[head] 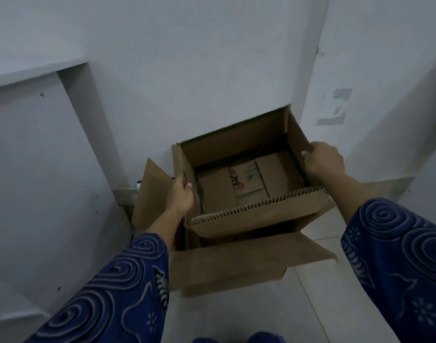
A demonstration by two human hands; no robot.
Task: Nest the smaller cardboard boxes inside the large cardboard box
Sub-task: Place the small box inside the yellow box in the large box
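Note:
I hold a smaller open-topped cardboard box (257, 217) with both hands. My left hand (181, 197) grips its left wall and my right hand (324, 160) grips its right wall. Its inside is bare, and the folded bottom flaps show a printed label. Under it stands the large cardboard box (236, 264) on the floor, with flaps spread to the left and towards me. The smaller box sits in or just over the large box's opening; I cannot tell how deep. Most of the large box's inside is hidden.
White walls close in behind and on the right of the boxes, forming a corner. A slanted white panel (38, 169) rises at the left. Pale floor tiles (298, 305) lie to the front right. Blue patterned sleeves cover both my forearms.

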